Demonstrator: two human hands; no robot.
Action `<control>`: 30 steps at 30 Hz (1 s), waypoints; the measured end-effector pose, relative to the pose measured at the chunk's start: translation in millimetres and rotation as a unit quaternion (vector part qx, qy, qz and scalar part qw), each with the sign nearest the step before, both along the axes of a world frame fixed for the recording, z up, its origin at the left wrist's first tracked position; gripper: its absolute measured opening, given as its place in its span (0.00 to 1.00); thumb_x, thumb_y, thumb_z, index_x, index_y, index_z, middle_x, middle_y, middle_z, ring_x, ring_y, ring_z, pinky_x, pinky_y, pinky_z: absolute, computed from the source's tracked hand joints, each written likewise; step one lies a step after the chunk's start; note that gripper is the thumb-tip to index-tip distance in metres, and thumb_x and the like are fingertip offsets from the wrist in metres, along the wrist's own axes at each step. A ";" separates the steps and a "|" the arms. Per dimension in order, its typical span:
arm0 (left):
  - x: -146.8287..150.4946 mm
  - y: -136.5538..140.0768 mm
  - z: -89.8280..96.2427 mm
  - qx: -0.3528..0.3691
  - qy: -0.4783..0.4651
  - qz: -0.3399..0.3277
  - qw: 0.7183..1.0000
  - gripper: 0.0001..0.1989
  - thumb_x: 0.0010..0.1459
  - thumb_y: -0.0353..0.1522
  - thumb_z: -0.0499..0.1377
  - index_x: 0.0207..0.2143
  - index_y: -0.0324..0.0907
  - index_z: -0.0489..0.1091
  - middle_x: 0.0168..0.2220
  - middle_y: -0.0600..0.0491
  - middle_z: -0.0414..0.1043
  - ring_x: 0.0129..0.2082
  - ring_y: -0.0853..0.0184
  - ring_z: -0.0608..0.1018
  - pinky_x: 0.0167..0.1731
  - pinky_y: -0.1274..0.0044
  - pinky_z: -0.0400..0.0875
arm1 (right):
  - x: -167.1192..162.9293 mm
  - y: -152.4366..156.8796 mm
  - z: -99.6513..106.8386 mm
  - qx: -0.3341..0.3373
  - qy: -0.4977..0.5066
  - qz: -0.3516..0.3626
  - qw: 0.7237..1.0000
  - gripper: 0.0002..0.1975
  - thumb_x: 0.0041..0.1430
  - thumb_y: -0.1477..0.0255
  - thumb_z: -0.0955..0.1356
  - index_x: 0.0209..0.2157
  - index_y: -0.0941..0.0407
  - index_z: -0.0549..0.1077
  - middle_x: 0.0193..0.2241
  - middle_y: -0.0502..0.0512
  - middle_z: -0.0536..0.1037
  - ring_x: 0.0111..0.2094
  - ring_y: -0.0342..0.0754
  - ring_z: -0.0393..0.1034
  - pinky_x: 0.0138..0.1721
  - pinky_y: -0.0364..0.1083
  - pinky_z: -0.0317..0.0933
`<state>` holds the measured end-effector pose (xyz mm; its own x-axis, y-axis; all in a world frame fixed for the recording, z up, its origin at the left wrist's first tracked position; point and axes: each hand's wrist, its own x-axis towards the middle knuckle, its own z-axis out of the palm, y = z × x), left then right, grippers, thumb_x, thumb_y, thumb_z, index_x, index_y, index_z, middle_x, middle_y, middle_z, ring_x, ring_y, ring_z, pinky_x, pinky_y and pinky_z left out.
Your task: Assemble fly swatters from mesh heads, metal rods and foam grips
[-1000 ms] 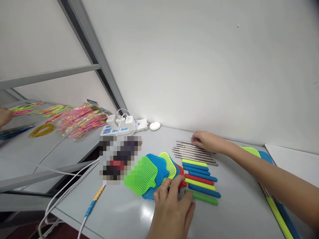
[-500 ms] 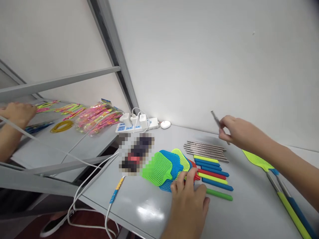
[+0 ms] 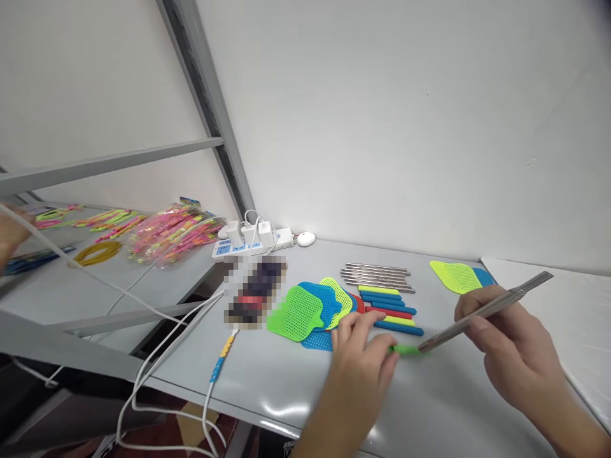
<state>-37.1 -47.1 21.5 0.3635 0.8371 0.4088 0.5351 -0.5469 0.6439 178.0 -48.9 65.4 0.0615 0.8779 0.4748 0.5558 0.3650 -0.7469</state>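
We see a glossy grey worktop (image 3: 267, 381) against a plain white wall (image 3: 382, 127). At its left, a metal post (image 3: 210, 95) and crossbar (image 3: 114, 164) stand before a second worktop, which bears pink and yellow pieces in clear bags (image 3: 174, 235) and a yellow coil (image 3: 114, 248); another person's hand (image 3: 10, 232) shows at the edge, crossed by a white cable. Near the wall we find a power strip (image 3: 285, 238) crowded with white plugs (image 3: 265, 234), a smooth white rounded object (image 3: 306, 239) and, in front, an item masked by pixels (image 3: 255, 292). A white sheet (image 3: 582, 318) lies at right.

The right hand (image 3: 515, 362) grasps a shiny, slender metal rod (image 3: 449, 332), tilted, its lower end overlapping a smooth green handle (image 3: 405, 350) in our view. The left hand (image 3: 360, 366) covers that handle's other end; we cannot tell whether it grips. It also partly hides the fanned, perforated plastic swatter heads (image 3: 296, 313). Beyond lie straight rods (image 3: 377, 278) and coloured tubular handles (image 3: 401, 327); a yellow head (image 3: 456, 277) and a blue one (image 3: 484, 276) rest behind the right hand.
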 end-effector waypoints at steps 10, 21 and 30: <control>11.0 -10.7 -0.5 -0.141 -0.207 0.016 0.968 0.07 0.65 0.35 0.54 0.40 0.45 0.70 0.38 0.53 0.76 0.37 0.66 0.76 0.37 0.75 0.69 | -15.3 -16.3 -11.1 0.008 0.109 0.063 0.992 0.05 0.65 0.69 0.61 0.35 0.52 0.66 0.27 0.49 0.66 0.23 0.44 0.61 0.23 0.45 0.57; 15.7 -10.8 -4.5 -0.154 -0.193 -0.003 0.969 0.04 0.59 0.29 0.59 0.37 0.45 0.71 0.35 0.56 0.77 0.36 0.67 0.77 0.37 0.77 0.70 | -29.2 -15.6 21.9 0.016 0.006 0.095 0.995 0.03 0.63 0.72 0.62 0.34 0.52 0.65 0.25 0.47 0.65 0.23 0.43 0.59 0.23 0.43 0.54; 13.0 -9.4 6.0 -0.159 -0.250 -0.046 0.954 0.07 0.62 0.32 0.56 0.41 0.41 0.71 0.40 0.49 0.77 0.39 0.64 0.79 0.41 0.75 0.74 | -46.3 -10.9 46.1 -0.104 -0.072 0.173 0.977 0.01 0.60 0.73 0.65 0.35 0.52 0.69 0.34 0.51 0.73 0.35 0.47 0.66 0.36 0.47 0.62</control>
